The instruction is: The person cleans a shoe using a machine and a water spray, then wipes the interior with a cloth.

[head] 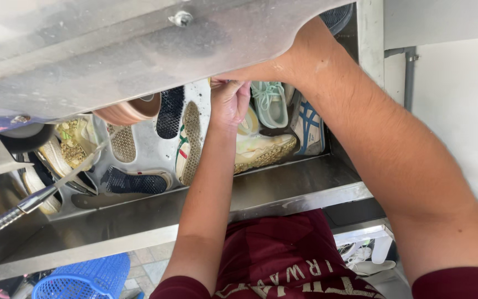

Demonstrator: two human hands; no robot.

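step: hands up under the metal shelf (112,50), top centre of frame, over a steel sink (283,188) full of shoes; looks like sthg small is being worked between both hands above the wash, prob mid-handling, not done yet
left hand (229,102): centre-top, fingers curled closed round a small item, only a yellowish bit shows at the fingertips; can't tell what it is
right hand (261,71): mostly hidden by shelf edge, wrist meets left hand; fingers not visible, can't tell grip
next move: judging only, needs hands lowered clear of shelf w/o knocking it, item kept pinched
thing's look: tiny, pale yellow, mostly covered
nearby: mint green sneaker (270,102) just right of hands; cream shoe w/ knobbly sole (261,152) below; white shoe w/ blue stripes (308,124) at right wall
also: spray hose (12,213) lower left; blue basket (84,279) bottom left
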